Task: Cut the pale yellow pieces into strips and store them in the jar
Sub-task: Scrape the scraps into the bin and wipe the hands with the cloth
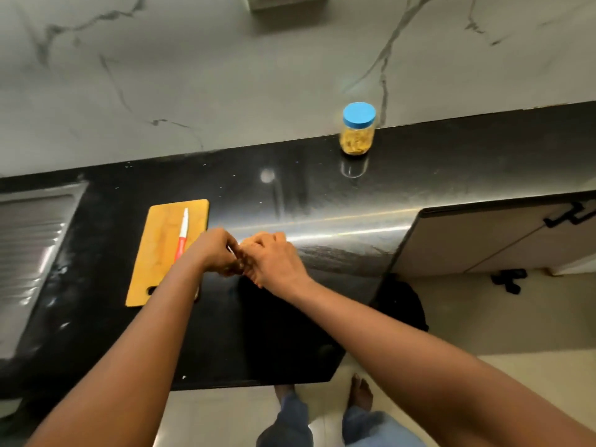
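We judge it nearly done: the strips [356,144] fill the lidded jar [358,132] far back on the counter [451,162], the knife [182,236] lies on the board [156,253], and our left hand [214,251] and right hand [274,258] meet with fingers curled, whether holding anything we cannot tell.

No lettering can be read anywhere.
The jar [357,141] shows only its yellow contents through the clear wall, and its blue lid [359,113] is plain on top (any print there would be lost in the blur); the red-handled knife [182,237] and the wooden board [154,253] bear no legible mark or number.
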`<state>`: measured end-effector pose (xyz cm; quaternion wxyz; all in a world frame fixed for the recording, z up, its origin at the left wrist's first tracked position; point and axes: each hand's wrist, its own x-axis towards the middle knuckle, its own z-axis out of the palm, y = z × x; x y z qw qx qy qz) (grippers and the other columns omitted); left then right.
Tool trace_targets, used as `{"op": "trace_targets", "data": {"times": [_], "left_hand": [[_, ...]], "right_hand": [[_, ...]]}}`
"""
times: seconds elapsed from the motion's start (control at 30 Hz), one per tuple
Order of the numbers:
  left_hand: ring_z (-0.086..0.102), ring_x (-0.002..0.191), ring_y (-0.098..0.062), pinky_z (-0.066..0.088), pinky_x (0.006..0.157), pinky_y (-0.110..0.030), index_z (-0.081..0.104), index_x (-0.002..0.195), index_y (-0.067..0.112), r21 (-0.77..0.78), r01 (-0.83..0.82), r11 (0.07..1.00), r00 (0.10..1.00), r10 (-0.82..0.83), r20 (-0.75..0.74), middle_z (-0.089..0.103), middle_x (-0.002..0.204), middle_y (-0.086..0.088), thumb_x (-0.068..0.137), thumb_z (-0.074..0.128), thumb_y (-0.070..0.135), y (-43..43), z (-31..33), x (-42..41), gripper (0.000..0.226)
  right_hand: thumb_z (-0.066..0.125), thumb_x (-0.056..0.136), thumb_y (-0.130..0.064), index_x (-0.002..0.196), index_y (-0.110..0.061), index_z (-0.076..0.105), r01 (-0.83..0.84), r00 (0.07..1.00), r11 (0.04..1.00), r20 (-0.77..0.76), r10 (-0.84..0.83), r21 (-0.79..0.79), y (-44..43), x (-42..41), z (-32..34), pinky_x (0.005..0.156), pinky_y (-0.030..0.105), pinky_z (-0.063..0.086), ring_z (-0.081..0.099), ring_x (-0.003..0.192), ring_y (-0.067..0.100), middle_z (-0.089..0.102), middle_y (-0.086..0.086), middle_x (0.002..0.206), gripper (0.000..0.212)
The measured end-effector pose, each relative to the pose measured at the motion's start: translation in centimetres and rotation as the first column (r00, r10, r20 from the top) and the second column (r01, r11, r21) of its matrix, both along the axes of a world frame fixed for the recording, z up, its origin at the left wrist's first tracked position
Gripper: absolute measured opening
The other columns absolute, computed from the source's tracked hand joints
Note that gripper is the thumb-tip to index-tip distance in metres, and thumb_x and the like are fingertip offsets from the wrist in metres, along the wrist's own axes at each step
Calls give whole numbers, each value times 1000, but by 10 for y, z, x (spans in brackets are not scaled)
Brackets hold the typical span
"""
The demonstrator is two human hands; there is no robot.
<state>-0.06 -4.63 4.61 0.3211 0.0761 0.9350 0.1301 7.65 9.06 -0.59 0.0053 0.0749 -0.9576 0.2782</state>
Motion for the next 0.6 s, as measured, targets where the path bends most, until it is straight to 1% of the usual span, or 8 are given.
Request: {"op": "trace_targets", "data": {"times": [0.07, 0.13, 0.17, 0.23, 0.33, 0.4, 0.47, 0.6], "left_hand": [[68, 62, -13, 50, 59, -20, 77, 77, 18, -86, -29, 996, 999, 25, -37, 72, 66, -1, 69, 80, 14, -22, -12, 6, 10], [65, 72, -16, 46, 63, -22, 78, 81, 18, -75, -81, 994, 993, 74, -92, 72, 76, -2, 72, 78, 19, -31, -26, 13, 9], [64, 74, -16, 45, 65, -23, 78, 81, 17, -51, -104, 993, 988, 97, -118, 72, 80, -2, 74, 76, 20, -32, -31, 16, 8], [63, 76, -16, 44, 67, -23, 77, 79, 15, -24, -124, 992, 979, 118, -167, 73, 81, -3, 76, 73, 18, -27, -38, 15, 6], [66, 82, -22, 49, 70, -25, 77, 77, 14, -28, -86, 996, 977, 79, -198, 73, 81, -6, 73, 70, 11, -6, -44, 12, 8], [66, 84, -27, 49, 71, -27, 77, 78, 12, -44, -27, 999, 974, 17, -224, 73, 82, -9, 72, 67, 8, 18, -46, 11, 12], [66, 87, -29, 52, 73, -30, 76, 80, 11, -43, 27, 999, 972, -37, -232, 72, 83, -11, 74, 64, 9, 46, -49, 13, 14], [67, 85, -27, 55, 75, -31, 74, 78, 13, -11, 160, 987, 966, -159, -206, 72, 82, -9, 74, 65, 15, 108, -59, 22, 10]], "right_hand": [[57, 90, -42, 129, -15, 52, -58, 998, 982, 46, 50, 178, -31, 1, 0, 88, 42, 45, 45, 111, 37, 49, 19, 128, 48], [52, 93, -43, 133, -12, 47, -103, 993, 944, 84, 80, 312, -44, 5, -5, 90, 45, 43, 40, 121, 40, 43, 23, 135, 52], [52, 93, -44, 132, -12, 47, -114, 992, 931, 90, 88, 347, -46, 5, -9, 88, 44, 44, 39, 121, 39, 43, 21, 135, 50], [57, 91, -43, 127, -13, 50, -111, 993, 924, 84, 86, 367, -43, 6, -17, 81, 41, 46, 40, 117, 37, 44, 19, 133, 47], [61, 88, -39, 124, -14, 45, -57, 994, 929, 108, 19, 365, -29, 9, -19, 81, 42, 47, 43, 114, 39, 44, 22, 130, 46], [56, 91, -33, 121, -14, 45, 12, 995, 932, 89, -48, 363, -14, 14, -22, 77, 42, 47, 46, 108, 39, 46, 21, 124, 37], [53, 91, -28, 117, -15, 46, 106, 989, 929, 61, -136, 355, 5, 23, -29, 68, 42, 47, 49, 100, 38, 49, 18, 116, 31], [61, 88, -35, 110, -16, 42, 263, 953, 899, 51, -299, 351, 55, 55, -45, 55, 40, 48, 52, 90, 38, 53, 19, 107, 35]]}}
